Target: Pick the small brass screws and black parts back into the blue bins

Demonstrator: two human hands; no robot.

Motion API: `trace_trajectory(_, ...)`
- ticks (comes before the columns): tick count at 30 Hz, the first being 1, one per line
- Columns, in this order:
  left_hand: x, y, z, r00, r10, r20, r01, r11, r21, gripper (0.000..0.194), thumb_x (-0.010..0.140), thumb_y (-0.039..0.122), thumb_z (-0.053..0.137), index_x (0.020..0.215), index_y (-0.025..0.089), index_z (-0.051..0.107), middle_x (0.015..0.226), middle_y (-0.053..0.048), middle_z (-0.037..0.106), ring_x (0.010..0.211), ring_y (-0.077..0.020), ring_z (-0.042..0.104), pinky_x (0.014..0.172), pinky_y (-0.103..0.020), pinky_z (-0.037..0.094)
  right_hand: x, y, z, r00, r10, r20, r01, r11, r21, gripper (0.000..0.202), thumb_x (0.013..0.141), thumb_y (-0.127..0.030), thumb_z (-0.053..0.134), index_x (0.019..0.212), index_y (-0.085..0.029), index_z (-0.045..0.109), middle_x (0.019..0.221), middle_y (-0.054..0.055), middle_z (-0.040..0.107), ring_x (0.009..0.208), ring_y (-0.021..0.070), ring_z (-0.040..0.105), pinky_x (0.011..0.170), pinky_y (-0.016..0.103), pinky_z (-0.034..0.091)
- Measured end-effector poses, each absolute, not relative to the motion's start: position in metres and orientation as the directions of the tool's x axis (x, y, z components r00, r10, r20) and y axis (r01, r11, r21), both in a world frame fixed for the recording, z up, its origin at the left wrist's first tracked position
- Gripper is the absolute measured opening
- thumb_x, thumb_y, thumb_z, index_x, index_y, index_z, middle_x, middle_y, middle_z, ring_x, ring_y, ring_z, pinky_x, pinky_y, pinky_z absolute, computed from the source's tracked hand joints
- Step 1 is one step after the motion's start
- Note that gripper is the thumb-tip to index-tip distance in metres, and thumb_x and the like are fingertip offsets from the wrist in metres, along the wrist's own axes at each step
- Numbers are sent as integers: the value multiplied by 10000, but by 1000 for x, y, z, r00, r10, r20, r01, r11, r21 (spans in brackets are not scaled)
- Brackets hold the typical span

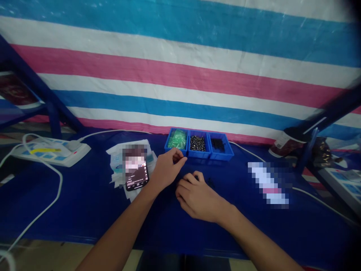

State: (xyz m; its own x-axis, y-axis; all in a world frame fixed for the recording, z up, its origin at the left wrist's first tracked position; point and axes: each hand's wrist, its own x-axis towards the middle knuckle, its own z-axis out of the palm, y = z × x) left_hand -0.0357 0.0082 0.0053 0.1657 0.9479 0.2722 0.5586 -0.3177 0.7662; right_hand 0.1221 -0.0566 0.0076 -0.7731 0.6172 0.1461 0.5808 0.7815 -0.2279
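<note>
My left hand (168, 168) hovers just in front of the left blue bin (166, 143), thumb and fingertips pinched together; whatever is between them is too small to make out. Beside it on the right, my right hand (200, 195) rests low over the blue table with its fingers curled in. A dark bit shows by its fingertips, but its kind is unclear. Several small black pieces (211, 183) lie on the table just right of that hand. Green pieces (177, 138) fill the left bin, shiny metal-and-black parts (197, 143) the middle one, and thin black parts (217, 144) the right one.
A lit phone (137, 177) lies on a white plastic packet (116, 153) at left. Power strips (72, 156) with white cables stand at both sides. A blurred-out bright object (269, 184) and a dark cup (283, 143) are at right. Striped sheeting (180, 71) hangs behind.
</note>
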Motion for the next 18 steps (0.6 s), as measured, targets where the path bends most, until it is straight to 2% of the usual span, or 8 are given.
trace_trajectory(7,-38,8,5,241,941,237,521,-332,786,105,865,301,592,872,196,586,771,3,674,712,-147,634,711,-291,496,160,-46,16,-560,810,173,664,564,-490,139,973,-183,373,960,-206,510,1007,42,606,944,189,491,887,378,309)
trace_trajectory(14,-29,1,8,521,826,216,513,-505,694,196,865,276,626,1048,226,675,842,2,697,727,-137,607,718,-276,458,181,-32,4,-390,900,193,734,431,-525,183,1007,-243,328,988,-226,509,1009,33,590,969,199,500,909,398,317)
trace_trajectory(18,-25,-1,5,593,773,227,499,-573,650,143,894,270,602,986,222,700,819,9,679,720,-131,586,693,-268,423,176,-34,2,-375,912,163,719,398,-570,202,1013,-265,322,980,-231,518,994,33,590,981,201,507,911,396,324)
